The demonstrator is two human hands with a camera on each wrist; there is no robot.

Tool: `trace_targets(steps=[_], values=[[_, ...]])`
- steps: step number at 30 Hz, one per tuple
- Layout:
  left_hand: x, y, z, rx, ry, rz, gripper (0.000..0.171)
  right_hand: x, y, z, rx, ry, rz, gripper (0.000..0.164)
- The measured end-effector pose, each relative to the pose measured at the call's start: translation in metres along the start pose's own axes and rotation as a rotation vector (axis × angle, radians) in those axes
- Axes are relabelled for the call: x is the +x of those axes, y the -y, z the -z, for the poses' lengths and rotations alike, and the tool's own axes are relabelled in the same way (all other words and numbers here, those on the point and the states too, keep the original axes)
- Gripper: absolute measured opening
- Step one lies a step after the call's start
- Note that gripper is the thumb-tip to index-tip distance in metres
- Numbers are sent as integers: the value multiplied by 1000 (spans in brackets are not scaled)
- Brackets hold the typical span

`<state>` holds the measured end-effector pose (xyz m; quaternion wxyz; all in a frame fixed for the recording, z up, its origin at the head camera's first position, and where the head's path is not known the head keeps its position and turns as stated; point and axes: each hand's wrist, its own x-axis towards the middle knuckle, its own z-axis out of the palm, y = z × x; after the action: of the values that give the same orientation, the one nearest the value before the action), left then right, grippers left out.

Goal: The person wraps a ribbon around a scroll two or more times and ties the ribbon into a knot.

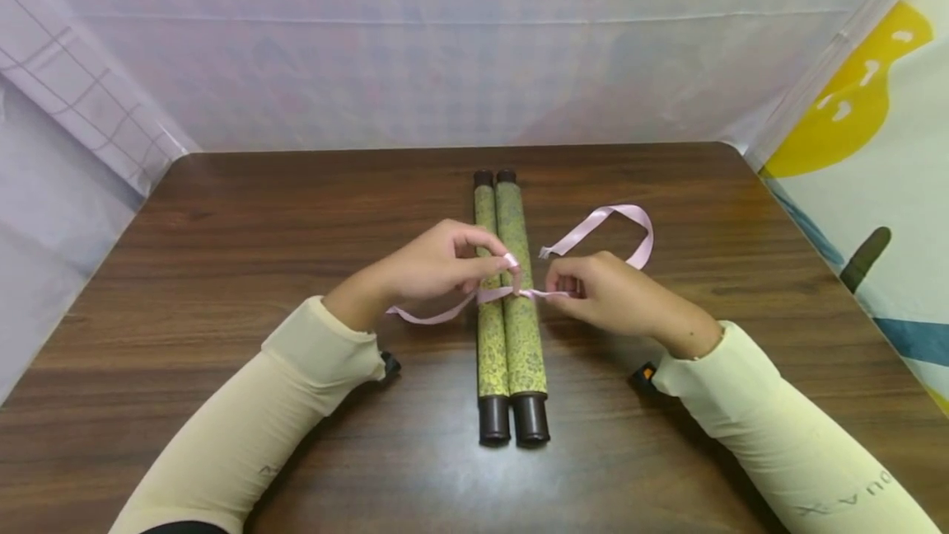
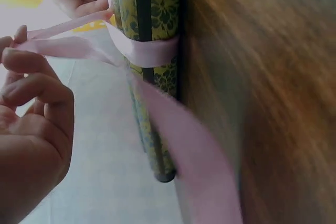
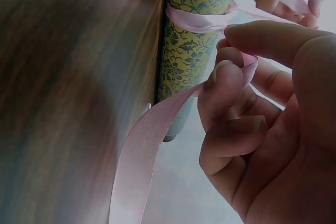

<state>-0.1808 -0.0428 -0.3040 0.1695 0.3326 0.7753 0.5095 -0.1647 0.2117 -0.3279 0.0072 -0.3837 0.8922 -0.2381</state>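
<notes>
Left hand (image 1: pixel 437 264) at 9 o'clock and right hand (image 1: pixel 611 295) at 3 each pinch the pink ribbon (image 1: pixel 492 295), looped round two patterned rolls (image 1: pixel 525 344) lying 12-to-6 mid-way on the table (image 1: pixel 296 221), tails loose toward 2 and 9, wrapping seemingly done, tying-off apparently unfinished, no containers visible.

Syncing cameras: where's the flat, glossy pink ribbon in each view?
Head: flat, glossy pink ribbon just below centre, wrapped round two yellow-green patterned cylinders, a loose length either side.
Left wrist: ribbon wraps at upper middle; a blurred length runs to the bottom edge, right of centre.
Right wrist: ribbon wraps near top centre; a length runs to the bottom edge, left of centre.
Shared landmark: the cylinders' patterned surface beside the wrap.
</notes>
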Motion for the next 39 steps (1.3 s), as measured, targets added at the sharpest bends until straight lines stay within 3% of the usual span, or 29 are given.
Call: trace_targets(steps=[4,8,12,18,24,33,39], values=[[2,0,0,123,-72,-27,16,-2,-1,2,3,7,-17,7],[3,-4,-1,280,-144,-7,15,-5,-7,7,24,-21,-43,8],[4,-9,-2,364,-209,10,15,-2,-13,15,12,-71,-103,9],[5,-14,-7,418,-179,-27,27,10,-31,22,-225,-103,-141,5],[4,-16,-10,467,-157,-39,21,19,-53,25,-448,-35,-175,17],[3,-19,-10,455,-190,-17,11,26,-75,32,-492,81,-370,33],[4,-19,-12,444,-195,-26,8,25,-84,35,-474,93,-396,25]])
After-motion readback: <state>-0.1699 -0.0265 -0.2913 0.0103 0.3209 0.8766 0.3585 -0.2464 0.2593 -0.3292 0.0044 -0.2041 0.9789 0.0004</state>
